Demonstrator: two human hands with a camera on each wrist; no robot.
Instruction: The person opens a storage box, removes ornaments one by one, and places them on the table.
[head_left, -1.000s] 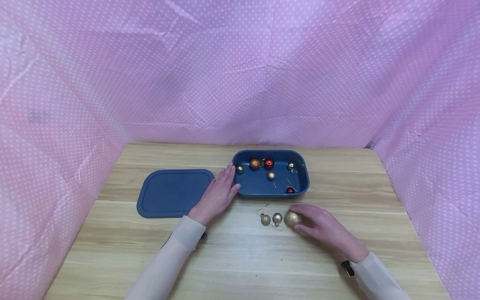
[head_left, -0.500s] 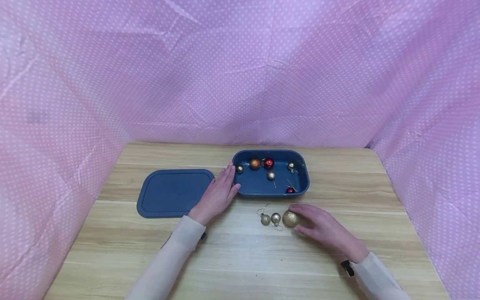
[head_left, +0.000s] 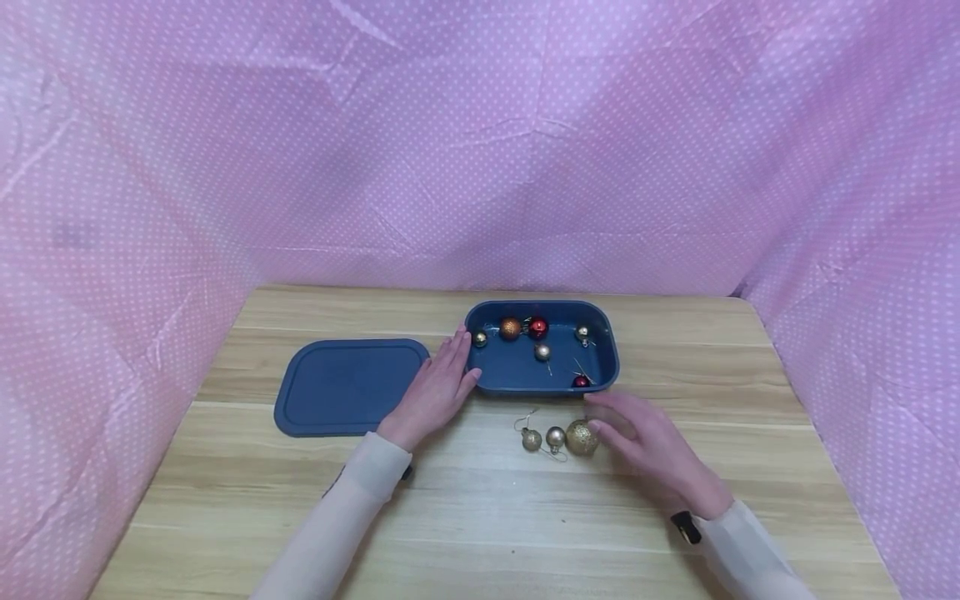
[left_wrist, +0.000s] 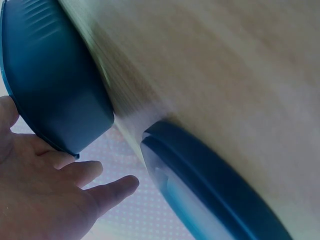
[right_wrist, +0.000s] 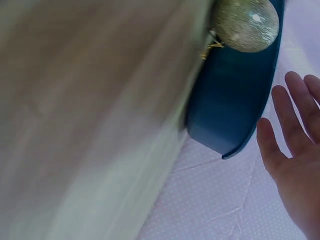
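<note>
Against the left end of the dark blue box [head_left: 547, 389] rests my left hand [head_left: 433, 387], its fingers straight along the rim. In the left wrist view these fingers lie spread at the box wall [left_wrist: 55, 80]. My right hand [head_left: 652, 437] hovers beside a large gold glitter bauble [head_left: 581, 437], fingers extended and holding nothing. The right wrist view shows that bauble [right_wrist: 248, 25] apart from the hand [right_wrist: 295, 145]. Left of it on the table sit a small shiny gold bauble [head_left: 555, 437] and a small glitter bauble [head_left: 531, 440] with a string loop.
Inside the box lie several small baubles, among them an orange one [head_left: 510, 328], a red one [head_left: 538, 327] and a gold one [head_left: 542, 352]. A blue lid [head_left: 348, 387] lies flat on the wooden table [head_left: 480, 517], left of the box. Pink dotted cloth [head_left: 480, 167] surrounds the table.
The large gold bauble has shifted slightly left, towards the small shiny one. My right hand has let go of it and lifted a little towards the box. My left hand stays put.
</note>
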